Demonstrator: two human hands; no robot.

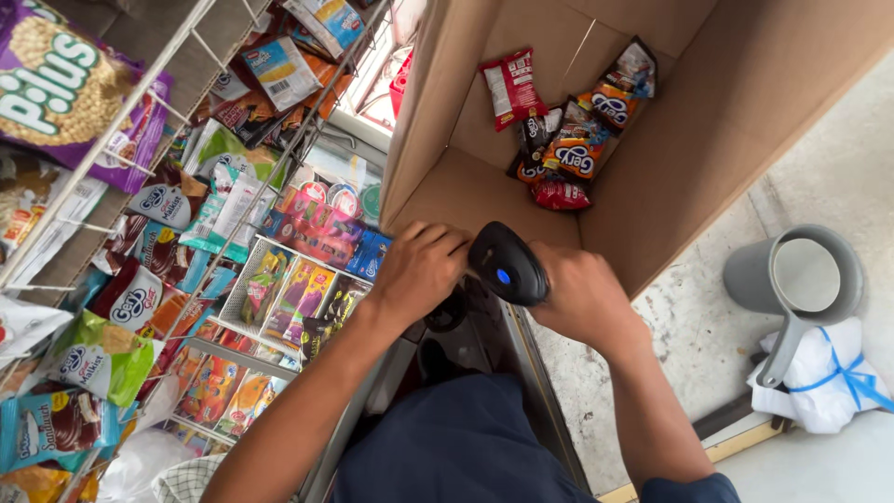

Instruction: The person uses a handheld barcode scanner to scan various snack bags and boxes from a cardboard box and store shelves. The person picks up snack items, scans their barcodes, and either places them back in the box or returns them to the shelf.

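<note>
My right hand (585, 296) grips a black handheld barcode scanner (507, 264) with a small blue dot on its back. My left hand (419, 270) is closed beside the scanner's head, touching it; whether it holds anything is hidden. Both hands sit at the near rim of a large open cardboard box (438, 121). Several snack packets (566, 121), red, orange and black, lie in the box's far corner.
A wire rack (186, 158) packed with snack packets fills the left side. A grey plastic jug (801, 279) and a white tied bundle (829, 373) sit on the concrete floor at the right.
</note>
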